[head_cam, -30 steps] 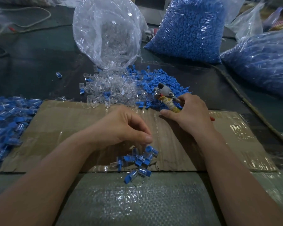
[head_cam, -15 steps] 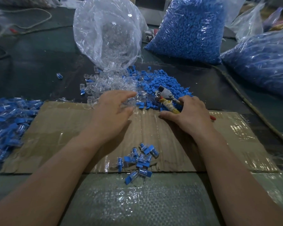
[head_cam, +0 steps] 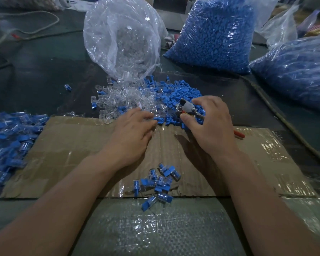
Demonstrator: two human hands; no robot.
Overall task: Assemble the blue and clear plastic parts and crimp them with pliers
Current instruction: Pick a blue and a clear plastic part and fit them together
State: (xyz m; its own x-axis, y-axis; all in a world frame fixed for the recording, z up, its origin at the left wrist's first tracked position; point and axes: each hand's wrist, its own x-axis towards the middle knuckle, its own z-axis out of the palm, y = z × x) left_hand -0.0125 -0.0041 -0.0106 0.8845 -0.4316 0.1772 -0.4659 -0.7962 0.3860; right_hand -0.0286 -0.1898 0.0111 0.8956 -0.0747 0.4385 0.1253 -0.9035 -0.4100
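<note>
Cardboard-covered counter [head_cam: 72, 145]: right grip [head_cam: 212, 126] clasps red-handled metal pliers [head_cam: 186, 105]; flat-fingered left grip [head_cam: 131, 133] should pinch one of the clear plastic pieces [head_cam: 122, 100] just ahead.

Dim bluish light comes from the far right. Glare streaks the clear bag [head_cam: 122, 43], the taped cardboard [head_cam: 72, 145] and the near woven sheet [head_cam: 155, 228]. Soft shadows fall beneath the left hand [head_cam: 131, 137] and right hand [head_cam: 212, 130]. Edges bend outward; the left hand's fingertips [head_cam: 146, 115] blur.
</note>
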